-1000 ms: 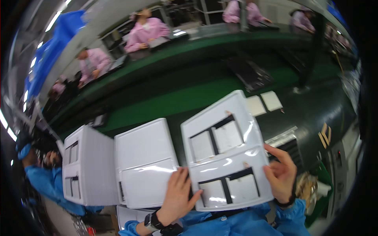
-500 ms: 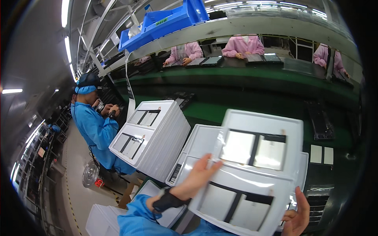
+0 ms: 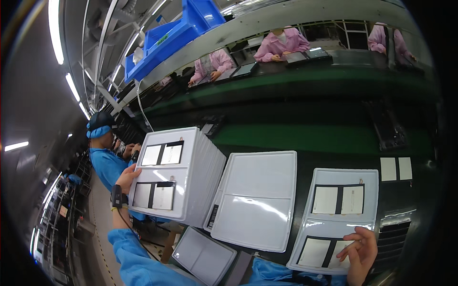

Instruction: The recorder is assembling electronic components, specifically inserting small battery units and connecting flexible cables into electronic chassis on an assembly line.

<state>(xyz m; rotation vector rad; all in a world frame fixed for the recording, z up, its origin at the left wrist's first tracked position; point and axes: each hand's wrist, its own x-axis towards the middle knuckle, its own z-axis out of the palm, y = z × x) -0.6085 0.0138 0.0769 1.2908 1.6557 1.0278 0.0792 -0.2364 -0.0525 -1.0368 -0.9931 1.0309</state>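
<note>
While you lean over the dark green desk [image 3: 305, 138], things lie thus:
Left hand: your left hand [image 3: 128, 177] lies with fingers spread on the left edge of the tall stack of white trays [image 3: 179, 176], at the desk's left end.
Right hand: your right hand [image 3: 363, 248] rests, fingers loosely curled, on the tray with white panels [image 3: 336, 219] at the near right edge, gripping nothing.
Middle: an empty white tray [image 3: 255, 200] lies between them.
Behind: people in pink coats [image 3: 281, 44] sit at the far edge.
Left side: a person in blue [image 3: 106, 157] stands by the stack.
</note>
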